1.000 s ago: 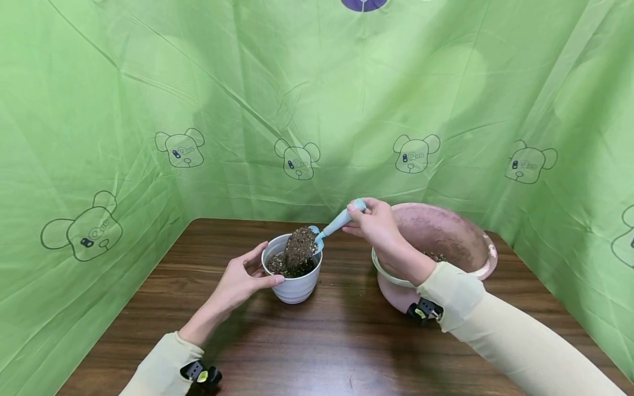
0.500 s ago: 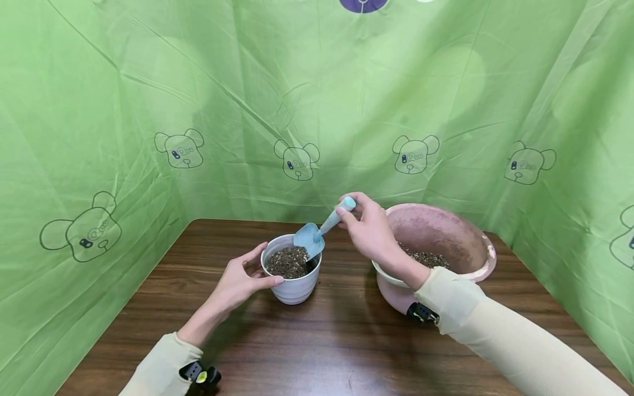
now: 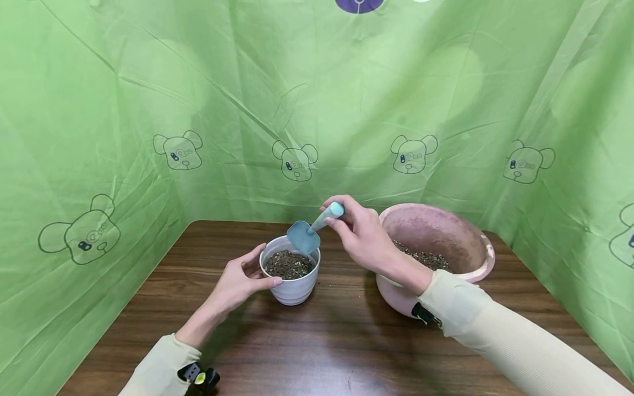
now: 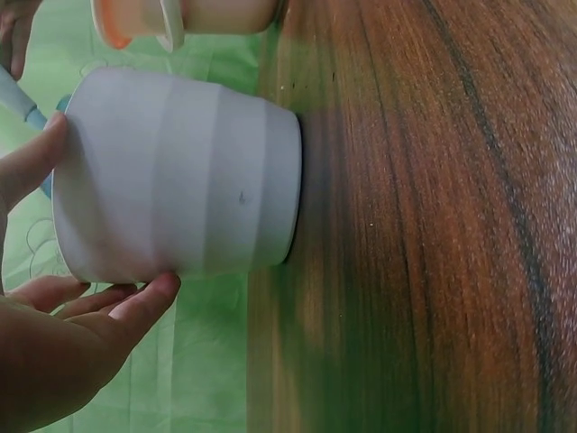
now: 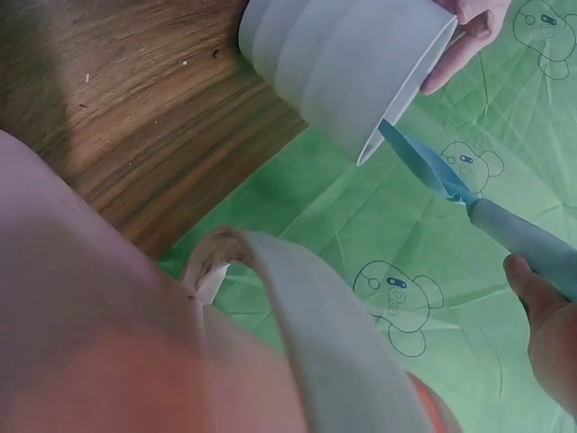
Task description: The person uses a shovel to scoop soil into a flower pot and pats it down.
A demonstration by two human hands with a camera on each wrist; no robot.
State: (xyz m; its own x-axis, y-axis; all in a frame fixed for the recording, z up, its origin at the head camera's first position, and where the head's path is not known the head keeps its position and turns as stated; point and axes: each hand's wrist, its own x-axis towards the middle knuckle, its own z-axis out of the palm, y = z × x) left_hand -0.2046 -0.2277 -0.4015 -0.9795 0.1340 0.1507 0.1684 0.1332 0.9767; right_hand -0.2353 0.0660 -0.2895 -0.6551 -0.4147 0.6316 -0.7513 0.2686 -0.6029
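Note:
A white ribbed flower pot (image 3: pixel 293 290) stands upright on the wooden table, with dark soil (image 3: pixel 288 265) inside. My left hand (image 3: pixel 240 283) holds the pot from its left side, thumb at the near rim and fingers round the far side; the left wrist view shows the pot (image 4: pixel 180 176) between them. My right hand (image 3: pixel 364 234) grips the handle of a blue hand trowel (image 3: pixel 304 237). Its blade is tipped over the pot's back right rim, and no heap of soil shows on it. In the right wrist view the trowel's blade (image 5: pixel 424 164) reaches the pot's mouth.
A large pink basin (image 3: pixel 436 231) with soil (image 3: pixel 423 257) in it stands at the right, under my right forearm. Beneath everything is a dark wooden table (image 3: pixel 317 352). Green fabric (image 3: pixel 317 99) printed with bear heads surrounds the table on the far side and both flanks.
Soil heaped on the trowel has dropped into the pot. My right hand has turned the trowel over and shifted left, the blade now bare of a heap. My left hand stays on the pot.

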